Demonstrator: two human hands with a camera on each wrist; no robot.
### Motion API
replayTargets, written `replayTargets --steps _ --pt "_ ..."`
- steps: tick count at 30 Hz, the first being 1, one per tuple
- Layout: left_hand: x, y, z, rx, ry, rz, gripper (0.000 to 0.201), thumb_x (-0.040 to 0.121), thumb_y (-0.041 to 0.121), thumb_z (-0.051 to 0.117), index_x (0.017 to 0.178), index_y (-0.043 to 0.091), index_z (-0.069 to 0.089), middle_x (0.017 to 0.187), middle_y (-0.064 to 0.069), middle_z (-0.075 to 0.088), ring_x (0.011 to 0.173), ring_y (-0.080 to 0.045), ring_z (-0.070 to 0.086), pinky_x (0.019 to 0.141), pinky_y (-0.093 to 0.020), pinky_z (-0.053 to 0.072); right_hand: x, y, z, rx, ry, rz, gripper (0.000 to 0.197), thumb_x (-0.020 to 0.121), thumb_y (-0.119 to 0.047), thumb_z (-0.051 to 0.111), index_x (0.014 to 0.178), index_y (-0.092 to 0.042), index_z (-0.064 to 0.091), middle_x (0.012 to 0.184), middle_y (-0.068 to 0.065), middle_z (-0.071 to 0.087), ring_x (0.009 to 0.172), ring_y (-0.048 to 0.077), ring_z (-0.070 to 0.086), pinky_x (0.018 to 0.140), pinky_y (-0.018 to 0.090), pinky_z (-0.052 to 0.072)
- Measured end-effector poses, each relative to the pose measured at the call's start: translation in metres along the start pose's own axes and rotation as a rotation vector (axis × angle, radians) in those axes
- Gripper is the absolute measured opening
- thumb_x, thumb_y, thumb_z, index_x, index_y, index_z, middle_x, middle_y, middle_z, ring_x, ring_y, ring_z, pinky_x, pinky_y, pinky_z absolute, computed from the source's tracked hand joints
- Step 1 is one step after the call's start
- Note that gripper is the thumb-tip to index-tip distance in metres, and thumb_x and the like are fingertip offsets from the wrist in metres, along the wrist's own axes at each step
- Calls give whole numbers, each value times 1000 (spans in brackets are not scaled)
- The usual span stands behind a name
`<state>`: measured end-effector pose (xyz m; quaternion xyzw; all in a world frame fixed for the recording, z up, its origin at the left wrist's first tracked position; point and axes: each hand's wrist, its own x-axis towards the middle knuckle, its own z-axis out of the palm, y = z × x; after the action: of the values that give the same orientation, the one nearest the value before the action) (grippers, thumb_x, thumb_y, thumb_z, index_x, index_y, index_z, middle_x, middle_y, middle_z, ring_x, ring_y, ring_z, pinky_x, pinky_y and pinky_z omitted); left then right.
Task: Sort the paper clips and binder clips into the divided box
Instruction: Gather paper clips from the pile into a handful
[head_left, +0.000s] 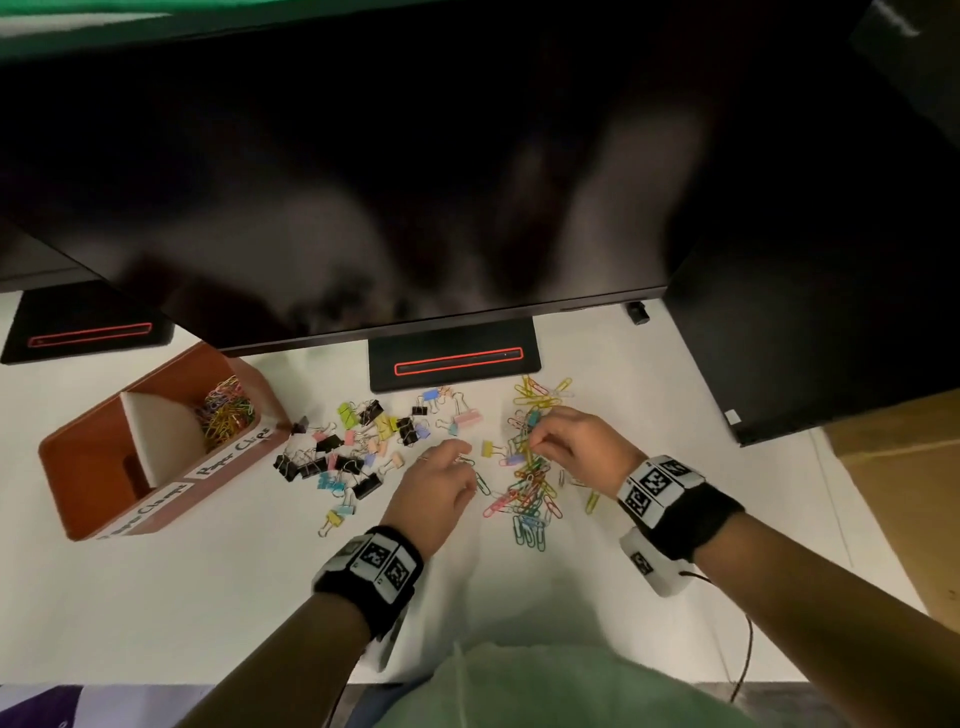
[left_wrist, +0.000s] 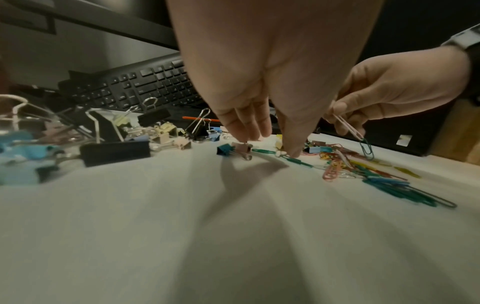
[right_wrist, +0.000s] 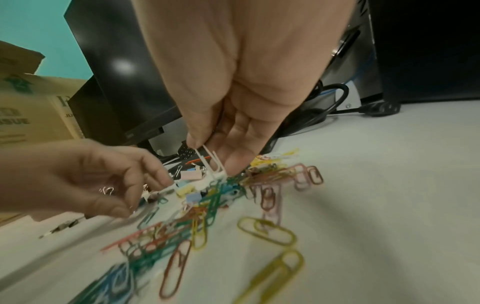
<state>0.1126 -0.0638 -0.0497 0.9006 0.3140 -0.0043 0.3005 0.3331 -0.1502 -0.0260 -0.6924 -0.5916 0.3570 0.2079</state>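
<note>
A brown divided box (head_left: 85, 467) stands at the left; its far compartment holds paper clips (head_left: 226, 410). Loose binder clips (head_left: 353, 447) lie in a heap between the box and my hands. A pile of coloured paper clips (head_left: 530, 483) lies to the right of it. My left hand (head_left: 465, 457) reaches down at the pile's left edge, with its thumb (left_wrist: 293, 148) on a green paper clip (left_wrist: 296, 161) and its fingers (left_wrist: 246, 131) touching a small pink binder clip (left_wrist: 242, 147). My right hand (head_left: 532, 441) pinches pale paper clips (right_wrist: 210, 164) just above the pile, a green one (left_wrist: 366, 147) dangling from them.
A large dark monitor hangs over the desk, its stand base (head_left: 452, 358) just behind the clips. A keyboard (left_wrist: 145, 86) lies behind the binder clips. A dark computer case (head_left: 810, 338) and a cardboard box (head_left: 904, 452) stand at the right. White desk surface lies in front of my hands.
</note>
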Motion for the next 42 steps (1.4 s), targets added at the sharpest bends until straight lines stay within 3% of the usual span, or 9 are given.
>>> replayTargets --steps 6,10,13,16,20,24,30,36,42 --pt "20 1 -5 129 10 34 13 77 -2 62 74 11 62 81 -3 63 74 -22 57 69 -36 52 -9 6 15 -32 -12 -52 4 88 -12 59 88 -9 62 94 6 60 84 18 57 80 35 51" --pt "23 0 -6 207 -14 20 19 72 -1 67 71 16 58 68 0 60 67 -21 54 63 -33 48 -9 8 18 -144 -134 -5 39 80 -28 70 118 -23 58 118 1 54 109 17 52 95 35 47" --pt "29 1 -8 236 -64 -2 7 83 10 62 88 13 60 82 -4 64 79 -25 57 75 -36 47 -11 9 18 -255 -226 -26 60 77 -27 72 132 -26 48 129 4 48 128 23 40 106 38 39" --pt "32 -3 -8 251 -114 -12 11 90 14 52 98 14 60 94 -4 65 90 -24 56 85 -37 45 -13 9 25 -288 -213 -51 59 78 -21 71 132 -20 48 125 7 50 123 28 44 103 41 42" --pt "32 0 -9 271 -189 4 15 93 13 44 94 16 58 94 -2 60 92 -21 52 87 -33 41 -11 6 30 -220 -153 -20 38 84 -17 64 121 -13 59 120 10 56 115 27 49 100 36 42" --pt "20 12 -10 57 -161 69 6 87 15 58 85 14 64 95 -2 57 95 -20 49 84 -32 42 -6 7 31 -201 -124 -13 28 85 -16 64 111 -8 66 110 14 62 110 30 53 99 34 39" --pt "-1 36 8 -28 -118 54 7 77 20 70 75 14 69 126 -1 51 112 -18 46 91 -34 37 -4 9 31 -174 -140 38 25 85 -16 62 108 -8 66 109 12 57 105 30 54 91 39 45" --pt "8 29 27 -46 -66 48 7 77 7 66 73 9 60 96 -4 60 88 -22 53 75 -35 47 -3 8 29 -164 -130 53 20 85 -15 62 103 -8 66 107 12 61 104 28 55 95 38 43" --pt "12 25 20 -19 -58 25 2 87 6 54 85 7 54 85 -9 58 79 -21 48 68 -30 39 -4 9 21 -179 -112 70 17 85 -16 61 101 -10 66 109 11 59 105 26 56 90 39 48"
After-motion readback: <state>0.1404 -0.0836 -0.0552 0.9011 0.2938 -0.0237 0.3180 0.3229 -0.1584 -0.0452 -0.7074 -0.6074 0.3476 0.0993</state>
